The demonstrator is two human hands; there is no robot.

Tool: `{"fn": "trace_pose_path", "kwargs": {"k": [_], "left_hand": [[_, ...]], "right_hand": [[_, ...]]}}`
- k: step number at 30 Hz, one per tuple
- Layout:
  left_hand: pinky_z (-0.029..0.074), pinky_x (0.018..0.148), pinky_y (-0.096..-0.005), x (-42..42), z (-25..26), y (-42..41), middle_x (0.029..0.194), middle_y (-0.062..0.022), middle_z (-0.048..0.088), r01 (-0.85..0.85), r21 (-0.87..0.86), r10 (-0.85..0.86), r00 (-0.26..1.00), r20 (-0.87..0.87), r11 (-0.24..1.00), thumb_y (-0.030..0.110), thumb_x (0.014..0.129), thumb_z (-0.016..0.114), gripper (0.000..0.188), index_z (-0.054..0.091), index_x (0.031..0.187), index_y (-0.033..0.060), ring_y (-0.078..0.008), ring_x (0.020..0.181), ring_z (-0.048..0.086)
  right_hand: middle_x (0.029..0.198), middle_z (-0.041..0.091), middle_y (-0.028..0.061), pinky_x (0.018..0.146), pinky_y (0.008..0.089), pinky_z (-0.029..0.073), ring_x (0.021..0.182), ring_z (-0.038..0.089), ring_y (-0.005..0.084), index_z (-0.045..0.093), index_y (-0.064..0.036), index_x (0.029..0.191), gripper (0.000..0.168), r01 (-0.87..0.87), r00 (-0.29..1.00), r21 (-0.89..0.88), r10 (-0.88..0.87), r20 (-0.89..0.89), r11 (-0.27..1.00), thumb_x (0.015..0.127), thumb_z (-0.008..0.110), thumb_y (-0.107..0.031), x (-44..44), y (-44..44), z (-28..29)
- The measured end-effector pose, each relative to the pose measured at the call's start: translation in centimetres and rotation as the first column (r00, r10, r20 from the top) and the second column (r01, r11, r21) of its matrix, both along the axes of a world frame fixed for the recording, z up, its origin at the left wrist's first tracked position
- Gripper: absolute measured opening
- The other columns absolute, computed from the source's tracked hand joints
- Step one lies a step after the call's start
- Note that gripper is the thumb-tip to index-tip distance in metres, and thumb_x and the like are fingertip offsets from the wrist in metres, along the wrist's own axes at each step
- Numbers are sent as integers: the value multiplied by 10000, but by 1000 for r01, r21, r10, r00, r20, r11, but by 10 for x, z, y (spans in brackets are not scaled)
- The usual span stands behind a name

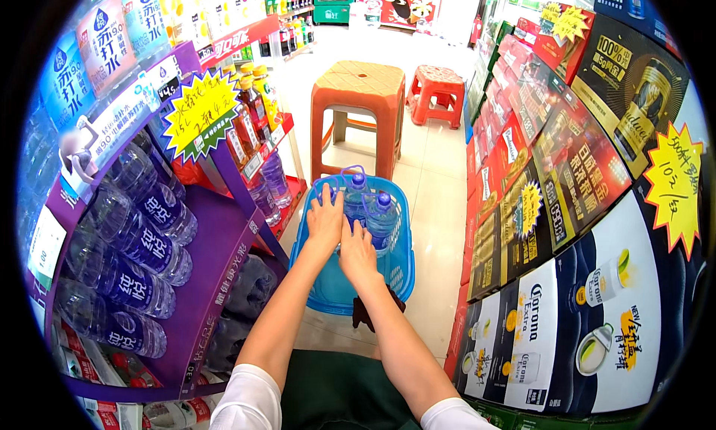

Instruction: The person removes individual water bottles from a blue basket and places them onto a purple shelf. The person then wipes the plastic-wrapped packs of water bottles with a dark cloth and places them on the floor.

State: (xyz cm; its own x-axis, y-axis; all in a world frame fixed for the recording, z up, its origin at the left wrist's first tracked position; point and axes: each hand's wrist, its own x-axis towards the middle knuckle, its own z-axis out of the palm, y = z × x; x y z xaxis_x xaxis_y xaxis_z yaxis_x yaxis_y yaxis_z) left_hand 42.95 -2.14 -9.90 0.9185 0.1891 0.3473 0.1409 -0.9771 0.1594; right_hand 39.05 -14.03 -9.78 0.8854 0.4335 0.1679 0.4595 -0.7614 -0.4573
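Note:
A blue plastic basket [330,296] stands on the tiled floor before me. In its far part several large water bottles stand upright, with blue caps and carrying loops, among them a bottle at the right [381,223] and one at the back [356,194]. My left hand [324,220] is over the left bottle, which it partly covers. Close beside it, my right hand [358,251] reaches in at the front of the bottles. Whether either hand grips a bottle cannot be told. A dark cloth-like thing [377,307] hangs at the basket's near right rim.
An orange plastic stool [358,83] stands just beyond the basket, a smaller red stool [439,77] behind it. At the left, a purple shelf [215,223] holds bottles lying on their sides [151,245]. Stacked beer cartons [559,318] line the right side.

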Motion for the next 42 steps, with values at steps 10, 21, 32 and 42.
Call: {"fn": "trace_pose_path", "kwargs": {"k": [10, 21, 32, 42], "left_hand": [[581, 814, -521, 43, -7, 47, 1175, -210, 592, 8, -106, -15, 998, -62, 994, 180, 767, 850, 490, 592, 1164, 52, -450, 984, 675], [529, 768, -479, -27, 0, 44, 915, -170, 690, 93, -534, -62, 995, 77, 840, 205, 603, 936, 498, 604, 931, 31, -381, 898, 679], [516, 591, -383, -113, 146, 18, 718, -114, 682, 218, -433, -58, 934, 354, 874, 273, 703, 883, 380, 638, 882, 43, -280, 650, 689], [508, 557, -361, -191, 255, -6, 657, -102, 649, 154, -358, 125, 753, 646, 921, 205, 731, 841, 314, 569, 759, 50, -267, 580, 667]], "right_hand": [[1462, 487, 280, 946, 532, 564, 1231, 564, 484, 190, -127, 1637, 1016, -6, 1000, -76, 4, -23, 997, 811, 778, -62, -4, 17, -4], [1258, 601, 190, 845, 497, 592, 1131, 633, 401, 653, -71, 1195, 383, -105, 992, -64, 99, -77, 992, 827, 750, -112, -18, 21, -10], [1027, 692, 161, 824, 441, 556, 951, 698, 359, 703, -47, 1011, 574, -86, 980, 37, 91, -178, 996, 603, 965, -353, -34, -30, 73], [1407, 518, 289, 1007, 463, 506, 1182, 623, 452, 214, -4, 1524, 1074, -187, 974, 634, 58, 219, 750, 744, 922, -210, -146, 20, 102]]}}
